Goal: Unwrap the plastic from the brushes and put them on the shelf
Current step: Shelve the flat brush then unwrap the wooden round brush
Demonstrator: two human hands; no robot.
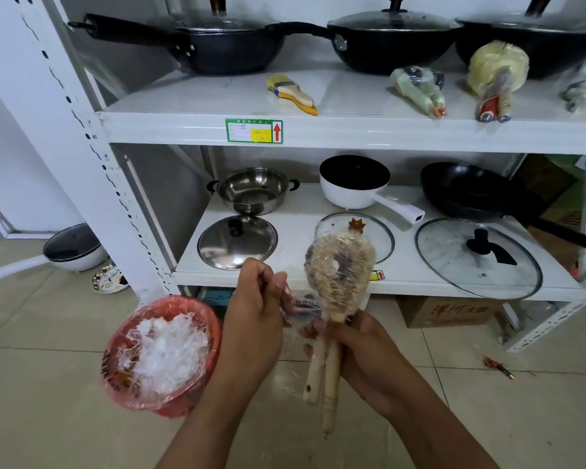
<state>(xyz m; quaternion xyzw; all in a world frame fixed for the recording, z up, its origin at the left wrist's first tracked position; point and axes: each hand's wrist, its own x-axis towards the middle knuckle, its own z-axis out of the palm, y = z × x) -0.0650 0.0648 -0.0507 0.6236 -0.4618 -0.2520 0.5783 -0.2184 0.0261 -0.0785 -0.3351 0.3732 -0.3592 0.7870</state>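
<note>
My right hand [369, 353] grips the wooden handles of a bundle of round bristle brushes [339, 269] still covered in clear plastic wrap, held upright in front of the lower shelf. My left hand [256, 299] pinches a loose strip of that plastic wrap [300, 308] and holds it out to the left of the bundle. On the upper shelf [318, 130] lie a yellow unwrapped brush [293, 93], a wrapped green brush bundle [418, 89] and a wrapped pale bristle brush bundle [496, 76].
A red bin [163, 353] holding crumpled plastic stands on the tiled floor at left. Black woks sit at the back of the upper shelf. The lower shelf [352, 282] carries pots, a pan and lids. A cardboard box [447, 311] lies under the rack.
</note>
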